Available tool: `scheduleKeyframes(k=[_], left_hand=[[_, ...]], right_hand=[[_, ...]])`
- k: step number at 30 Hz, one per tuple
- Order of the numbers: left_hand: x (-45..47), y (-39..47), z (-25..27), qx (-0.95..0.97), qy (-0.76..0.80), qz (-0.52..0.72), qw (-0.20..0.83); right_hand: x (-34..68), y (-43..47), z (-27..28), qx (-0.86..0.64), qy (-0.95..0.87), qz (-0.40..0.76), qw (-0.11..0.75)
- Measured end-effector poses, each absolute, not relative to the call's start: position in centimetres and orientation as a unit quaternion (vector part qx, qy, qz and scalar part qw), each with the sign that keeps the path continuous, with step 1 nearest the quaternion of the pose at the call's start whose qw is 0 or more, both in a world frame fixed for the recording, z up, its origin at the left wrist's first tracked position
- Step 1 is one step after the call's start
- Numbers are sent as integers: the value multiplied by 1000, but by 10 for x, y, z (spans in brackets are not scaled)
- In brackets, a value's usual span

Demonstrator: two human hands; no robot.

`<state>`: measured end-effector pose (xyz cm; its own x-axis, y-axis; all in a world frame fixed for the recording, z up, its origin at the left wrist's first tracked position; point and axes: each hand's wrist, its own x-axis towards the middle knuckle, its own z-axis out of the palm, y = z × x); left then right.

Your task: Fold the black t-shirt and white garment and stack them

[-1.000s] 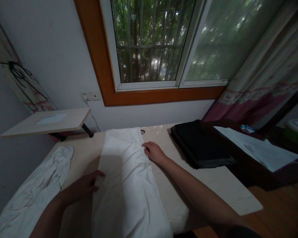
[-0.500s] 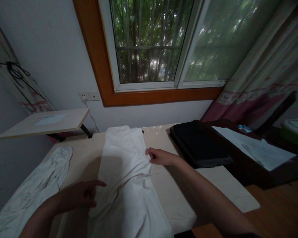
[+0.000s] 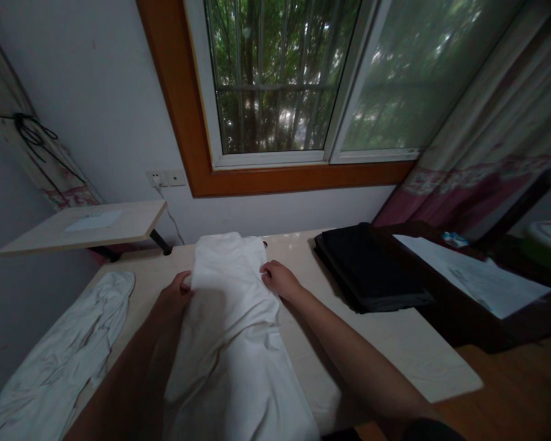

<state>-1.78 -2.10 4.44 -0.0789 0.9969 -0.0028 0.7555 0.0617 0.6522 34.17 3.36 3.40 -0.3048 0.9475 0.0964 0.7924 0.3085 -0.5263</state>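
A long white garment (image 3: pixel 232 306), likely trousers, lies lengthwise over the table, with wrinkles across its middle and its near end running out of the bottom of the picture. My left hand (image 3: pixel 177 294) is at the garment's left edge, its fingers bent and pinching the cloth. Across from it, my right hand (image 3: pixel 279 280) has its fingers curled onto the right edge. Both hands grip below the far end, which rests flat on the tabletop (image 3: pixel 298 245).
Crumpled white cloth (image 3: pixel 73 343) lies at the left. Behind it stands a small raised shelf (image 3: pixel 133 217) with a paper on top. Folded black clothes (image 3: pixel 367 263) are stacked at right, beside a dark surface bearing a white sheet (image 3: pixel 468 272). The window (image 3: pixel 275 92) is beyond the table.
My left hand has moved up and forward from above the cloth to its left edge and closed there. My right hand has slid a little farther along the right edge.
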Motion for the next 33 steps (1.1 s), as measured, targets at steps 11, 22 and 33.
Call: scheduleKeyframes(k=[11,22,33], left_hand=[[-39,-59,65,664,579,153,448],[-48,-20,45,614,685,251,302],[-24,10,34,558,697,351,285]], right_hand=[[371,36,55,-445,-806,388,37],[318,80,50,-557,-739,305,224],[260,112,26,-534,-683,378,326]])
